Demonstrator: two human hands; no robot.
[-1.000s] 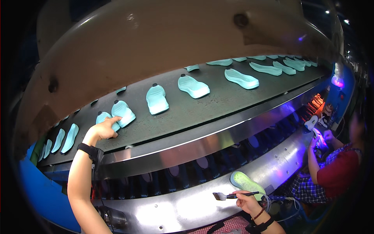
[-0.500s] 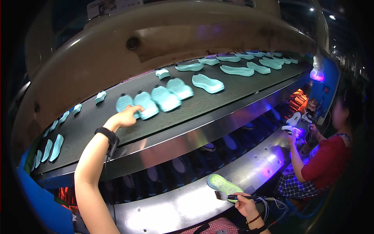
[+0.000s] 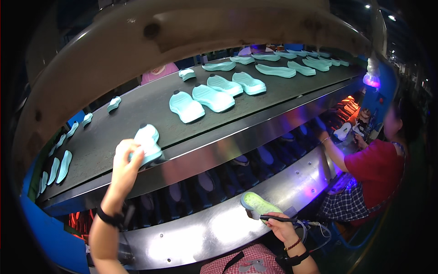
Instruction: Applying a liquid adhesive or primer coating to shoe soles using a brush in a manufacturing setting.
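My left hand (image 3: pixel 127 157) grips a pale teal shoe sole (image 3: pixel 147 137) by its lower left side. This sole is tilted, over the near edge of the dark conveyor belt (image 3: pixel 137 107). My right hand (image 3: pixel 284 228) is closed round the black handle of a brush (image 3: pixel 276 218). The brush's bristles point left, at the near side of a yellow-green sole (image 3: pixel 258 201); whether they touch it I cannot tell. That yellow-green sole lies on the shiny metal ledge (image 3: pixel 182 249). Several more teal soles (image 3: pixel 187 107) rest on the belt to the right of my left hand.
A brown metal hood (image 3: pixel 196 34) arches over the belt. Below the belt's metal rail (image 3: pixel 205 146), dark shoe parts sit in a lower rack. At right, a seated co-worker in a red top (image 3: pixel 376 162) reaches toward that rack. A purple-lit lamp (image 3: pixel 372 80) hangs nearby.
My left hand has taken one teal sole out of the row and drawn it toward me. The other soles appear farther right. The co-worker's hand has moved toward the lower rack.
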